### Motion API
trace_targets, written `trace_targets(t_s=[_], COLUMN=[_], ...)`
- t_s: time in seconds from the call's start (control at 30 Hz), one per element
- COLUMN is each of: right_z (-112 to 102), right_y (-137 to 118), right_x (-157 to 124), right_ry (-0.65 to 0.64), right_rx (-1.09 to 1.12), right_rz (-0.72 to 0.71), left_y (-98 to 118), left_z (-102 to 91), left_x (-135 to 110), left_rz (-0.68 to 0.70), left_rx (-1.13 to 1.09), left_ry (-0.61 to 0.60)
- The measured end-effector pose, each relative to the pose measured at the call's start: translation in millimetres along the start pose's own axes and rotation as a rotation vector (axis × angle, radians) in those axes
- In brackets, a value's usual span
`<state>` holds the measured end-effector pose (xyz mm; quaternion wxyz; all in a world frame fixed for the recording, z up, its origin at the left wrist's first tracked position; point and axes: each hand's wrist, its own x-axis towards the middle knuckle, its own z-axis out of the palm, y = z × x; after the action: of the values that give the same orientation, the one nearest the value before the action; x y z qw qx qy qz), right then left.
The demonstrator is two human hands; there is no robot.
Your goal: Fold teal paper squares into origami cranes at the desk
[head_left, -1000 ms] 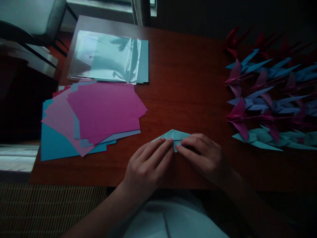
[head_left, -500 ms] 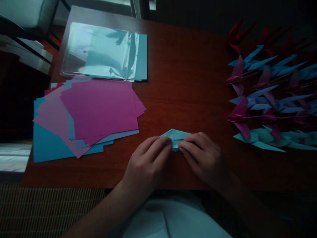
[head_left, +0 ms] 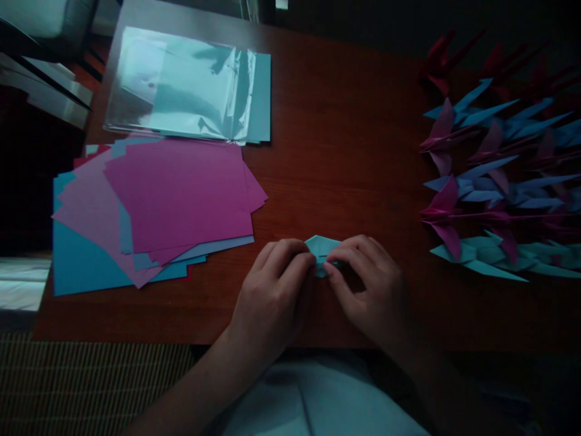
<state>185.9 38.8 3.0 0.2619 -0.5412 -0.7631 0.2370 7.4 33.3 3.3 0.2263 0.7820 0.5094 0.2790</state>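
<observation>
A small folded piece of teal paper (head_left: 321, 247) lies on the brown wooden table (head_left: 345, 157) near its front edge. My left hand (head_left: 272, 290) curls over the piece's left side, fingers pressed down on it. My right hand (head_left: 370, 284) covers the right side, its fingertips pinching the paper's lower edge. Both hands hide most of the piece; only its top point shows between them.
A fanned stack of pink, lilac and blue paper sheets (head_left: 154, 206) lies at the left. Behind it sits a clear plastic sleeve with teal sheets (head_left: 190, 85). Rows of several folded paper cranes (head_left: 490, 181) in red, blue, pink and teal fill the right side.
Both hands have closed in toward each other over the teal paper. Its left point, visible a second ago, is now folded in or covered, so less paper shows.
</observation>
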Motion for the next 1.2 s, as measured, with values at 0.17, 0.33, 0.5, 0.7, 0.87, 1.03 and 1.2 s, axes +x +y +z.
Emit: trace_targets(t_s=[0.17, 0.33, 0.5, 0.7, 0.87, 1.03, 1.2], right_z=[-1.2, -2.1, 0.4, 1.8, 1.1, -0.6, 0.3], right_y=[0.4, 1.0, -1.3, -3.7, -0.5, 3.4, 1.0], right_x=[-2.0, -2.0, -0.3, 0.8, 1.1, -1.3, 0.3], right_ry=[-0.012, -0.013, -0.001, 0.011, 0.012, 0.009, 0.012], right_rx=[0.031, 0.048, 0.007, 0.000, 0.002, -0.010, -0.037], right_rz=[0.024, 0.011, 0.041, 0.053, 0.030, 0.013, 0.028], left_y=[0.4, -0.3, 0.8, 2.2, 1.8, 2.0, 2.1], left_z=[0.0, 0.2, 2.2, 3.8, 4.9, 5.0, 4.8], left_x=[-1.2, -2.0, 0.0, 0.4, 0.2, 0.6, 1.1], left_rz=[0.005, 0.014, -0.016, -0.031, -0.036, -0.031, -0.023], left_rx=[0.005, 0.006, 0.027, 0.044, 0.053, 0.062, 0.076], left_ry=[-0.012, -0.003, 0.009, 0.041, 0.047, 0.047, 0.057])
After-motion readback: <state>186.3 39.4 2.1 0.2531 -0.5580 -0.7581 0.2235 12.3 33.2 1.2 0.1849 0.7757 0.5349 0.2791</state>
